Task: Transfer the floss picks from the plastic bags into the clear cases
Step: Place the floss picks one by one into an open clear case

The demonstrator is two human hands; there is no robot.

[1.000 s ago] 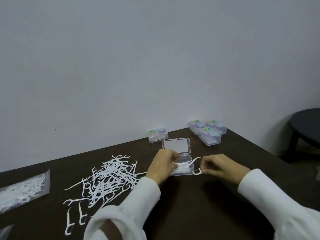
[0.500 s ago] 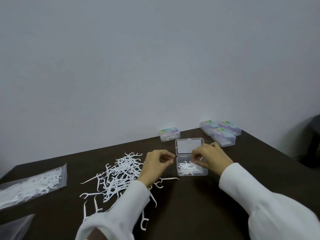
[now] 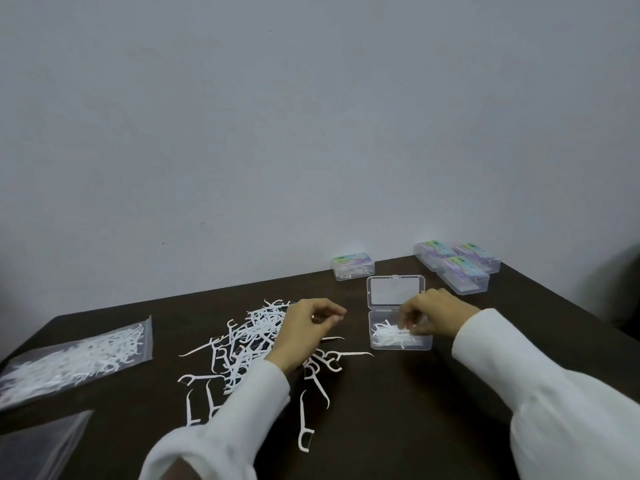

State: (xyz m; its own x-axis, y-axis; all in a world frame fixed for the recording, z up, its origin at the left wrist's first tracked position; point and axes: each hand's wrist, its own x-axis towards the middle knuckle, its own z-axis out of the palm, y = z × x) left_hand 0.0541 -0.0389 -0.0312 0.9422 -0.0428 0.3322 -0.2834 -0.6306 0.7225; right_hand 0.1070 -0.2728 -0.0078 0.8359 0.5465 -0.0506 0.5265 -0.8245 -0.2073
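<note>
A clear case (image 3: 375, 342) lies open on the dark table with its lid (image 3: 394, 289) folded back, and several white floss picks lie in its base. My right hand (image 3: 436, 315) reaches into the base, fingertips curled down and pinching a floss pick (image 3: 391, 332) there. My left hand (image 3: 308, 327) hovers with curled fingers over the right edge of a loose pile of floss picks (image 3: 249, 337); I see nothing in it. A plastic bag (image 3: 79, 358) full of picks lies at the far left.
An empty-looking plastic bag (image 3: 38, 445) lies at the lower left corner. One closed case (image 3: 353, 266) with picks stands by the wall, and three more closed cases (image 3: 462, 271) sit at the back right. Stray picks (image 3: 304, 427) lie near my left sleeve.
My left hand has left the case and moved left over the pile. My right hand carried its pick into the case and now has its fingers down in the base.
</note>
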